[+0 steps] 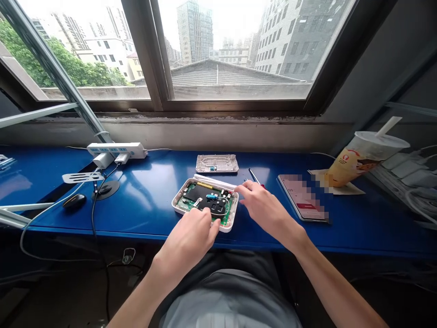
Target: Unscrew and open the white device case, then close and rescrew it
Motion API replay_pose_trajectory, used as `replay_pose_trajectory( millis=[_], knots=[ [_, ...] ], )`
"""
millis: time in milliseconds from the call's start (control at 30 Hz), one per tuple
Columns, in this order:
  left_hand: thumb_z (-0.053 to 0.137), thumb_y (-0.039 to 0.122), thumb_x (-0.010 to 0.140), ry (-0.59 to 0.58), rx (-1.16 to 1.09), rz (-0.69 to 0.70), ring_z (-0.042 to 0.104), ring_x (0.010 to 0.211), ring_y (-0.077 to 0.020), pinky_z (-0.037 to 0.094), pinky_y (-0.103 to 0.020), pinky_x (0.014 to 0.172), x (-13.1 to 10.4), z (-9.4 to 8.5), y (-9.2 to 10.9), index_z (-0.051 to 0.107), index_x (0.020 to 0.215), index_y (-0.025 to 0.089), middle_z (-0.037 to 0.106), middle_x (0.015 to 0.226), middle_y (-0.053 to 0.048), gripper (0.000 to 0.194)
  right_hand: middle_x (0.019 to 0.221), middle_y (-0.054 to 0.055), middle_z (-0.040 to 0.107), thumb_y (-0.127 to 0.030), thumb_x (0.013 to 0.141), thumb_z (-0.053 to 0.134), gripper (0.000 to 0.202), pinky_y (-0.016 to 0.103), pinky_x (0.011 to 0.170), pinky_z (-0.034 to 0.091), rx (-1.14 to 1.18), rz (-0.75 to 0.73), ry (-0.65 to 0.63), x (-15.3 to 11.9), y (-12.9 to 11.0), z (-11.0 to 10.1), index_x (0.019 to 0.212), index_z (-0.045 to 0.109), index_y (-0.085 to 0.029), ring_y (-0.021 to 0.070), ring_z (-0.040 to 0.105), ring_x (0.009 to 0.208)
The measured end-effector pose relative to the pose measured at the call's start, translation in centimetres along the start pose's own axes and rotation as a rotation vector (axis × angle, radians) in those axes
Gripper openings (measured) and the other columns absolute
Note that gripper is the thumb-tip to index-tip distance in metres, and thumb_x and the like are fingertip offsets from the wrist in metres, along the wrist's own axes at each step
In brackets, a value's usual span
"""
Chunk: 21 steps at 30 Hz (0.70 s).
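An opened electronic device [205, 200] lies on the blue desk, its white housing holding a green circuit board with a black plate, a blue piece and a thin white cable. My left hand [193, 230] is closed at its front edge, with curled fingers over the board and the thumb at the front right side. At the back right corner, the bent fingers of my right hand [261, 198] grip the housing beside a red part. The fingertips are partly hidden. A light grey plastic cover [217, 163] lies inside-up behind the device.
A pen-like tool [254, 176] lies behind my right hand. To the right are a phone [302, 198] and a drink cup [362, 157] with a straw. A power strip [118, 149], cables, a slotted metal piece [83, 177] and a black mouse [74, 201] are at left.
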State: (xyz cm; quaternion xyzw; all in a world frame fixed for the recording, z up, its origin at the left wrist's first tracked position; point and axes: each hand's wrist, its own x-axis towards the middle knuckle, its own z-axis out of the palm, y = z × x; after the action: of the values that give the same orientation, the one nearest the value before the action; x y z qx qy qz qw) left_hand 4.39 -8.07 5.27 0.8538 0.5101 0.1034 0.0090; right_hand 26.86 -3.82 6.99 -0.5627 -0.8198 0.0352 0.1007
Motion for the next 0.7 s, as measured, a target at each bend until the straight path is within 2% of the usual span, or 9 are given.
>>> replay_pose_trajectory(
  millis=[67,167,367,467,600,700],
  knots=[
    [0.060,0.031,0.108,-0.027,-0.031,-0.019,0.064,0.076,-0.0221,0.040,-0.033,0.065,0.5,-0.1,0.3,0.060,0.086,0.019,0.065,0.081,-0.005,0.025,0.126,0.013,0.071,-0.005,0.103,0.060,0.032,0.030,0.076,0.060,0.031,0.009,0.011,0.0,0.8,-0.2,0.130,0.068,-0.018,0.0255,0.074,0.104],
    [0.063,0.031,0.107,-0.144,-0.037,-0.092,0.066,0.075,-0.0235,0.039,-0.033,0.061,1.9,-0.7,1.5,0.063,0.089,0.018,0.065,0.079,-0.006,0.023,0.125,0.012,0.073,-0.013,0.106,0.061,0.029,0.033,0.079,0.062,0.031,0.048,0.059,-0.4,2.1,-0.3,0.133,0.068,-0.019,0.0274,0.075,0.105],
    [0.046,0.025,0.112,-0.256,-0.011,-0.162,0.076,0.086,-0.0285,0.045,-0.032,0.062,5.0,-1.0,4.1,0.066,0.109,0.013,0.072,0.089,-0.013,0.024,0.121,0.014,0.076,-0.015,0.108,0.057,0.028,0.037,0.083,0.061,-0.050,0.203,0.108,-1.0,3.9,-0.9,0.132,0.069,-0.015,0.0315,0.073,0.110],
    [0.044,0.027,0.113,-0.237,-0.019,-0.180,0.078,0.090,-0.0303,0.049,-0.031,0.062,5.7,-0.4,4.6,0.065,0.116,0.012,0.075,0.096,-0.017,0.026,0.124,0.015,0.076,-0.018,0.107,0.059,0.028,0.038,0.088,0.061,-0.057,0.245,0.096,-1.2,4.3,-1.2,0.133,0.070,-0.016,0.0324,0.071,0.117],
    [0.045,0.035,0.113,-0.160,-0.054,-0.183,0.080,0.086,-0.0318,0.052,-0.031,0.062,5.6,0.2,4.6,0.065,0.114,0.012,0.076,0.090,-0.017,0.031,0.127,0.016,0.074,-0.023,0.107,0.060,0.030,0.040,0.084,0.060,-0.069,0.308,0.067,-1.6,4.9,-1.2,0.134,0.069,-0.016,0.0345,0.070,0.119],
    [0.043,0.036,0.113,-0.169,-0.074,-0.061,0.079,0.083,-0.0331,0.052,-0.033,0.062,5.3,-0.2,4.1,0.066,0.113,0.013,0.076,0.091,-0.016,0.033,0.124,0.015,0.074,-0.025,0.108,0.058,0.028,0.038,0.079,0.058,-0.069,0.333,0.029,-1.7,5.4,-0.9,0.132,0.067,-0.016,0.0343,0.071,0.115]
  ],
)
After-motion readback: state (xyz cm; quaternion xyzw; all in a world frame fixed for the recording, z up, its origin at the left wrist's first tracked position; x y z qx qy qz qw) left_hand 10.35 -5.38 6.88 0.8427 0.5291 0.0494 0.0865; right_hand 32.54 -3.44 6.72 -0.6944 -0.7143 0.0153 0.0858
